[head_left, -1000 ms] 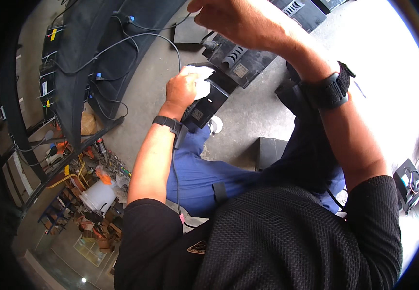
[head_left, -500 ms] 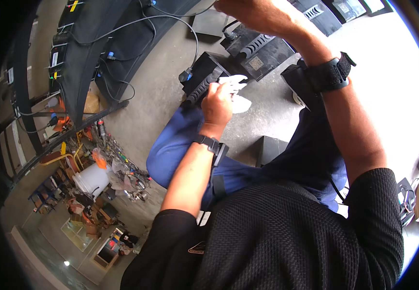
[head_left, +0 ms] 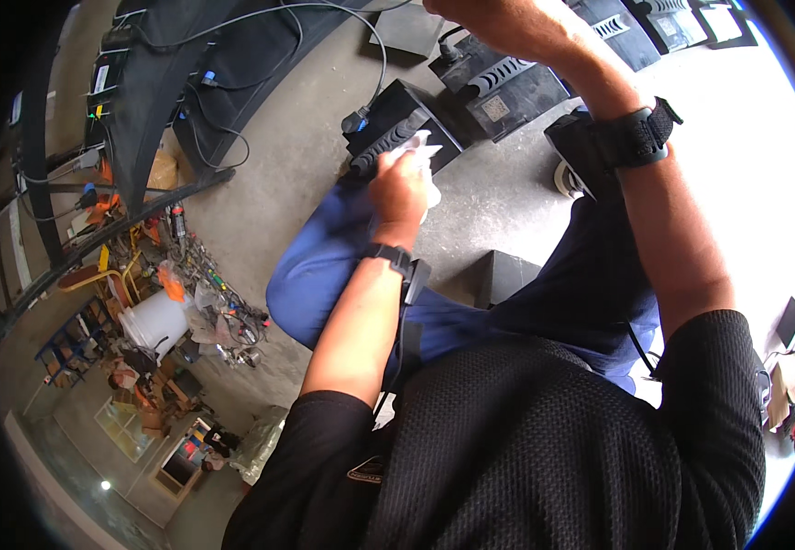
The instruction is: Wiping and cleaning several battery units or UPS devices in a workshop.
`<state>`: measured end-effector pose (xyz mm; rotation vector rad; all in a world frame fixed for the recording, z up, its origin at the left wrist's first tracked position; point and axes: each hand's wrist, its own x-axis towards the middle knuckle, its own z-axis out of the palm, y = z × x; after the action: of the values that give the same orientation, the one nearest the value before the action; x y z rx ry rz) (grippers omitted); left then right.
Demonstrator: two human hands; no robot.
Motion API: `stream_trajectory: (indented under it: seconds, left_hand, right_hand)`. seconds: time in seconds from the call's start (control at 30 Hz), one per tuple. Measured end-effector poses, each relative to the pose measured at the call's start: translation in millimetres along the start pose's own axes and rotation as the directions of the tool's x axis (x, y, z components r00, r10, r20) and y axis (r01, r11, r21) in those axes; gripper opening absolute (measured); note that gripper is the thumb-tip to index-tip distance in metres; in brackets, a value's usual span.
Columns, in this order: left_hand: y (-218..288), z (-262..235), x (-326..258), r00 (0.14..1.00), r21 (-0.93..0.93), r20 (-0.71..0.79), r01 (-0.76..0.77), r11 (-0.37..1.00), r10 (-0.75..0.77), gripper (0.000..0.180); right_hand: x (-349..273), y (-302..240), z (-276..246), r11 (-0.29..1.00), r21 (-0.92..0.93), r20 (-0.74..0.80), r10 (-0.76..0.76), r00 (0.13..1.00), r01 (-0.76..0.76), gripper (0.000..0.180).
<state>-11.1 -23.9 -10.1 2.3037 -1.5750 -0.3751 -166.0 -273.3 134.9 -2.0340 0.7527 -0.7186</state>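
My left hand [head_left: 398, 194] is closed on a crumpled white cloth [head_left: 423, 148], held against the top of a black box [head_left: 443, 137]. A ribbed grey handle [head_left: 381, 154] runs along that box beside my fingers. On the box's far left corner a blue and black plug [head_left: 354, 121] sits with a dark cable rising from it. My right hand [head_left: 498, 23] reaches to the top edge of the view, where its fingers are cut off. Beneath my right forearm stands another black box with a handle and a square label [head_left: 493, 108].
More black boxes [head_left: 613, 32] stand in a row at the far right. At left is a black frame [head_left: 168, 101] with hanging cables. A white bucket [head_left: 154, 323] and piled tools lie below it. A small dark block [head_left: 510, 278] sits between my legs on the grey floor [head_left: 480, 202].
My left hand has drawn slightly left and nearer with the cloth, which shows less between my fingers. My right hand remains at the top edge. The whole view has shifted a little.
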Motion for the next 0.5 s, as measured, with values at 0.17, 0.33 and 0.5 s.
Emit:
stream_trajectory:
  seconds: [0.17,0.33,0.5]
  left_hand:
    - [14,6,9,0.995,0.059,0.084,0.040,0.997,-0.045,0.014]
    - [-29,-15,-15,0.992,0.066,0.083,0.086,0.994,-0.092,0.012]
    - [-27,-18,-9,0.981,0.240,0.122,0.120,0.963,-0.153,0.010]
  right_hand:
    - [1,-1,11,0.995,0.098,0.013,0.011,1.000,-0.012,0.019]
    - [-1,-8,-4,0.999,0.038,-0.009,-0.016,1.000,0.016,0.018]
    - [0,-10,-2,0.999,0.026,-0.013,-0.028,1.000,0.029,0.019]
